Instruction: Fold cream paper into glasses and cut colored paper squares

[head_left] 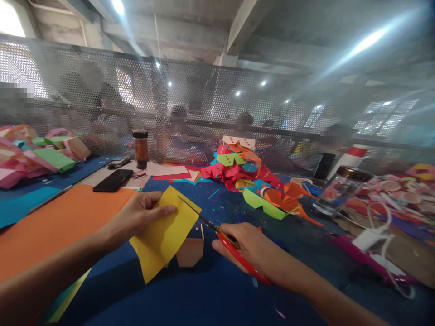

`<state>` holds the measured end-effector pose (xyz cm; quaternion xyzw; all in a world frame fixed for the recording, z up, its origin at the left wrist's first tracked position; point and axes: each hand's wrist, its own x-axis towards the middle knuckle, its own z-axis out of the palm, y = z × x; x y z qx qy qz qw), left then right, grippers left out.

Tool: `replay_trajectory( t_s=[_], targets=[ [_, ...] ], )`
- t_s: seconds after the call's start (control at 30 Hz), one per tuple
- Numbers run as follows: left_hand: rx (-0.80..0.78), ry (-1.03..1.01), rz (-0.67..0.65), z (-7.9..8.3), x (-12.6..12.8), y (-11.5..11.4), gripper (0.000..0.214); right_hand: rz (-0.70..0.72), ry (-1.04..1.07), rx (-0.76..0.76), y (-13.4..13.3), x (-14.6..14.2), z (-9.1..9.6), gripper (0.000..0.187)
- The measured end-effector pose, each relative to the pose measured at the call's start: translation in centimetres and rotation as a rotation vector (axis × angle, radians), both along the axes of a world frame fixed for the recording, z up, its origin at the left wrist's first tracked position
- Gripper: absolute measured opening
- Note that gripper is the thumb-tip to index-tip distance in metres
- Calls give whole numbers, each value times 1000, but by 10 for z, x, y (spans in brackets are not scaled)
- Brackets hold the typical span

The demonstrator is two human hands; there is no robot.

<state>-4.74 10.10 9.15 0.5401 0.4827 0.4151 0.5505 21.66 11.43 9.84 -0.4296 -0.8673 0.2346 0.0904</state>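
Observation:
My left hand (149,210) pinches a yellow sheet of paper (166,235) between thumb and fingers, holding it tilted above the table. In my right hand (248,246) is a pair of scissors (238,259) with red handles, the fingers wrapped through and around them. The dark blades reach left to the sheet's upper right edge, one blade lying across its face. Whether the paper is cut there I cannot tell. Partly hidden behind the yellow sheet, a brown-orange paper piece (190,252) lies on the blue table (204,299).
Orange sheets (84,208) and a black phone (113,180) lie at left. Colourful folded paper pieces (234,163) are heaped at the back. A brown-filled bottle (140,149), a glass jar (340,192) and a white cable (384,217) are around. A perforated metal screen (204,99) stands behind.

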Motion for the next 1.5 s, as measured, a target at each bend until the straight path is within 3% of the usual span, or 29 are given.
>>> replay_trajectory(
  t_s=[1.5],
  targets=[
    [-23, -7, -37, 0, 3, 1, 32, 1, 21, 9, -1, -4, -1, 38]
  ],
)
